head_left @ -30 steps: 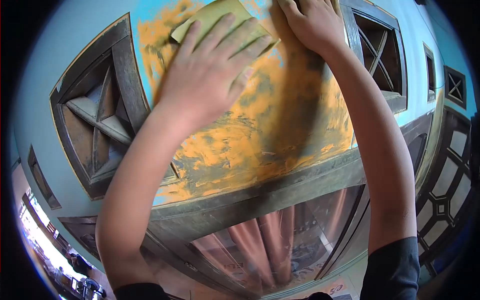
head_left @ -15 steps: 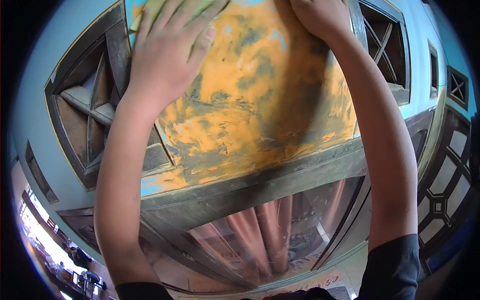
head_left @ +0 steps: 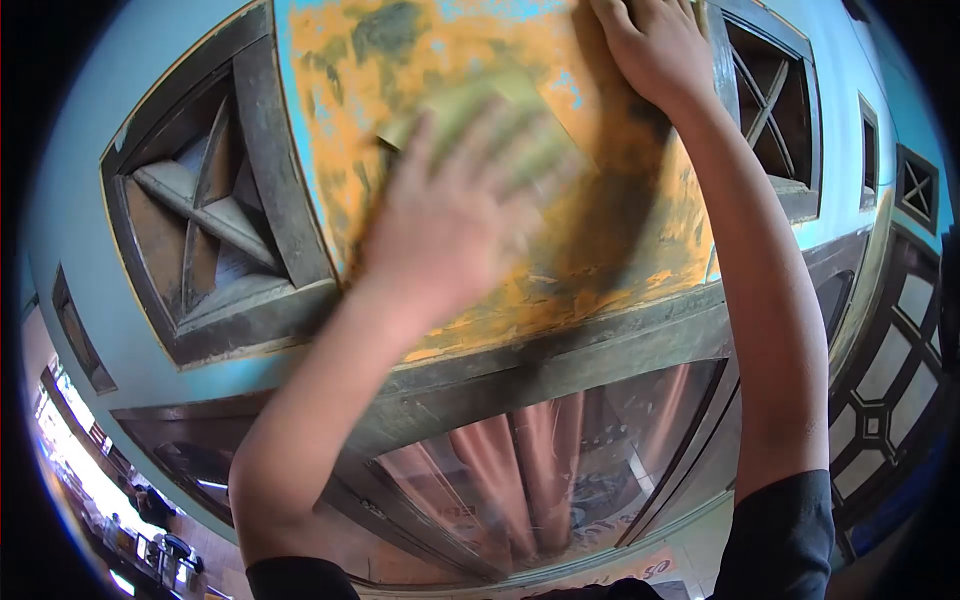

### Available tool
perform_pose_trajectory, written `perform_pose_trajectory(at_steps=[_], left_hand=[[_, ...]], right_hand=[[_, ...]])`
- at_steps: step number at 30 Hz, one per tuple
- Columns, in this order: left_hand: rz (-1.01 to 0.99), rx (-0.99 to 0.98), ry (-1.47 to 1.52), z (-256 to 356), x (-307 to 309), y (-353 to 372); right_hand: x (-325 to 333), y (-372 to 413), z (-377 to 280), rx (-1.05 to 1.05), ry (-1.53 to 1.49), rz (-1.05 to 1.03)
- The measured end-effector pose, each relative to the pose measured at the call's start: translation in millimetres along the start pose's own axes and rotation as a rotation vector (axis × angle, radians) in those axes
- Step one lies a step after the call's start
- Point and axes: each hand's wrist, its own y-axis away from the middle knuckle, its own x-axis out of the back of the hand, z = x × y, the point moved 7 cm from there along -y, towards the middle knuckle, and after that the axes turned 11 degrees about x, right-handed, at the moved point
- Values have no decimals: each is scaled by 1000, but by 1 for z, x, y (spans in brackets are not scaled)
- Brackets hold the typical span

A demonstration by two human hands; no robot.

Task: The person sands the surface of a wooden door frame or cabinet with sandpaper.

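My left hand [head_left: 450,215] presses a yellow-green sheet of sandpaper [head_left: 480,105] flat against an orange, patchy wall panel [head_left: 610,250]; the hand is blurred with motion. Only the sheet's upper edge shows past my fingers. My right hand [head_left: 655,45] lies flat against the top of the same panel, near its right edge, with nothing in it. Blue paint remains at the panel's top and left border.
A grey decorative vent with a cross pattern [head_left: 200,220] sits left of the panel, another [head_left: 770,100] to its right. A grey moulded ledge [head_left: 560,350] runs below, with a glass pane showing pinkish curtains [head_left: 520,470] underneath. Light blue wall [head_left: 70,180] surrounds.
My left hand with the sandpaper swept up and left across the panel, then back down toward its middle. My right hand stayed pressed at the top.
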Motion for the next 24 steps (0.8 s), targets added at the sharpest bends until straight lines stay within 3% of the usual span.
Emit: perform_pose_trajectory(at_steps=[2, 6, 7, 12, 14, 15, 18, 20, 24], left_hand=[[-95, -67, 107, 15, -3, 13], [140, 236, -83, -53, 14, -2], [146, 232, -86, -57, 16, 3], [-199, 66, 104, 25, -19, 108], [-227, 72, 123, 30, -12, 138], [-363, 181, 174, 16, -10, 145], [-314, 388, 132, -25, 8, 163], [-315, 405, 114, -26, 3, 196], [-317, 526, 96, -33, 6, 243]], right_hand=[[1, 4, 0, 1, -4, -6], [6, 13, 2, 21, -16, -27], [7, 14, 3, 34, -14, -31], [16, 18, -2, 46, 38, -90], [15, 20, 0, 34, 31, -95], [15, 20, 0, 29, 37, -99], [11, 22, 5, 95, 13, -41], [-1, 29, 14, 210, 5, 96], [4, 64, 14, 238, -72, 95]])
